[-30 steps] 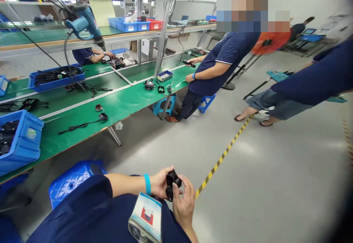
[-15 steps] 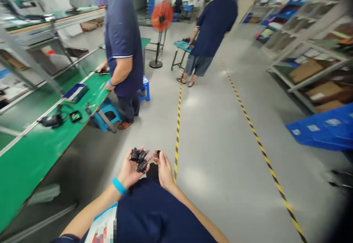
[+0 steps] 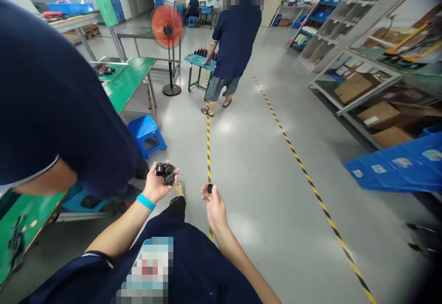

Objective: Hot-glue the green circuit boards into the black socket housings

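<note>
Several small black cylindrical parts [image 3: 165, 174] lie in the upturned palm of my left hand [image 3: 157, 185], its fingers curled loosely round them. A blue band circles that wrist. My right hand [image 3: 216, 205] pinches one small round black part [image 3: 210, 188] between thumb and fingers. Both hands are in front of my body above the floor, apart from each other. The exact kind of the black parts cannot be made out.
A co-worker [image 3: 69, 92] stands close on my left by a green workbench [image 3: 129, 81]. Ahead are a blue stool [image 3: 147, 131], a red fan [image 3: 167, 28] and another person [image 3: 238, 37] at a small table [image 3: 195, 60]. Shelves with cartons [image 3: 359, 88] and blue bins [image 3: 390, 168] line the right.
I have moved forward; the co-worker on the left, the fan and the stool are now nearer. My hands have drawn apart, with the black parts still in them.
</note>
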`<state>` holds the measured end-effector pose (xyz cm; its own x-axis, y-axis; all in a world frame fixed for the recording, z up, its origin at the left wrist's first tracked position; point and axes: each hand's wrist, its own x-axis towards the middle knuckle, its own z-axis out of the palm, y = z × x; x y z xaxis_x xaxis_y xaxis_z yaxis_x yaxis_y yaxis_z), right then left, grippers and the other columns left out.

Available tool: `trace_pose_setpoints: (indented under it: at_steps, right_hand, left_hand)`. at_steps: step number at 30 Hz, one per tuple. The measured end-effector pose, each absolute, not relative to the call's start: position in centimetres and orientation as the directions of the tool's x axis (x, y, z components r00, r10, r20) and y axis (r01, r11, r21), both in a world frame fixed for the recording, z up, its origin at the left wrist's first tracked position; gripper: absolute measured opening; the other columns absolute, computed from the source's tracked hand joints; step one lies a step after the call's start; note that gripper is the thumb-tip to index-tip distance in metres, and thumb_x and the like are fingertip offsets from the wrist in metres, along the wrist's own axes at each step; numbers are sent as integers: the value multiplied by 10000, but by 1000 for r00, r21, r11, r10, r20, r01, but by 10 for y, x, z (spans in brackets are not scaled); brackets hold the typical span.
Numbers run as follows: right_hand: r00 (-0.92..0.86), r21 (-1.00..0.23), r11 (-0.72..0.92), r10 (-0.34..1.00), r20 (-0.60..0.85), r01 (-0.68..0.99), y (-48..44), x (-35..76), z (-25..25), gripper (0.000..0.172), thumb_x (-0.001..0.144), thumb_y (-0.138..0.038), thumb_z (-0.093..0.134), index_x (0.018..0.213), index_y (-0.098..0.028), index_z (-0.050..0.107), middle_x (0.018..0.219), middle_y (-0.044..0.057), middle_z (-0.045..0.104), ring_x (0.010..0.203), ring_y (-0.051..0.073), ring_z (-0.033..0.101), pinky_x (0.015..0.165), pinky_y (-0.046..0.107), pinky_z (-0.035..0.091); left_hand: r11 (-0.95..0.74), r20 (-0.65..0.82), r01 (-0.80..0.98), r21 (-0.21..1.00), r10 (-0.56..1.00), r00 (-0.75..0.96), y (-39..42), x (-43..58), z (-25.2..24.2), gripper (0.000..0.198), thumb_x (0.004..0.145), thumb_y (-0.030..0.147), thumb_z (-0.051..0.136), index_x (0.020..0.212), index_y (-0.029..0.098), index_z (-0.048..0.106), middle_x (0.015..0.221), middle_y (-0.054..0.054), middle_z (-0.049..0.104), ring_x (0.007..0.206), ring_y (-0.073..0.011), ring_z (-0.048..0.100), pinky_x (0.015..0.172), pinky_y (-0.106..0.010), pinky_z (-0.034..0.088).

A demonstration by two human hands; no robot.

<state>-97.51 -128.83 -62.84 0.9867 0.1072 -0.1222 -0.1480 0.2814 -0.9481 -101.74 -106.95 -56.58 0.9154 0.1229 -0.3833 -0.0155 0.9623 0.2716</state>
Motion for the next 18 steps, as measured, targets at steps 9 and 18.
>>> trace_pose_setpoints:
  at_steps: [9,18]
  right_hand:
    - [990,-980,141,18,-138,-139,-1220,-710,-575,617,803,-719,649,1071,-165,674,1012,87,723,853,184,676,708,314,539]
    - [976,-991,-62,180,-127,-117,-1091,-460,-547,456,885,-541,682,1141,-164,674,1190,90,678,909,162,645,730,301,537]
  left_hand:
    - [946,-419,-189,264,289,861,-929,-776,-498,442,998,544,383,1028,191,647,1112,-157,672,1033,-312,700,664,-385,586]
    - [830,-519,-434,351,558,648,-765,-604,-465,491,996,613,445,1118,168,612,1032,-96,668,917,-223,678,708,-369,575]
